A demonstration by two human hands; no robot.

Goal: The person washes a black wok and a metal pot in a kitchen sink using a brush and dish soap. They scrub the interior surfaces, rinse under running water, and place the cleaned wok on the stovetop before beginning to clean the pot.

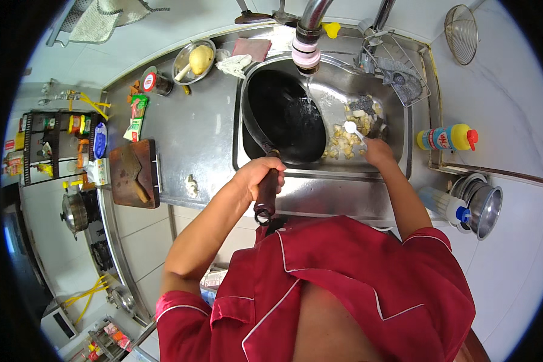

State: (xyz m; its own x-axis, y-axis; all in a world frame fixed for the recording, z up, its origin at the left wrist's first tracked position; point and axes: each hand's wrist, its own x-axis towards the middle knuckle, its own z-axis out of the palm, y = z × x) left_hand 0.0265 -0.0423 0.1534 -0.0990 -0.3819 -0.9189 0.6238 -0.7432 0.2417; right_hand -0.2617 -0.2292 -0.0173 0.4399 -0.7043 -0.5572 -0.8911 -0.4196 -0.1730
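Observation:
My left hand grips the dark wooden handle of a black wok, which is tilted in the left part of a stainless steel sink. Water runs from the faucet into the wok. Over the right part of the sink, my right hand holds a small white spoon-like tool by its thin handle. Beneath it, pale yellowish food pieces lie on the sink bottom, near a grey mesh scrubber.
Left on the counter are a cleaver on a wooden cutting board, a glass jar and a bowl with a peeled vegetable. A wire rack hangs at the sink's right corner. A yellow bottle stands farther right, near stacked metal bowls.

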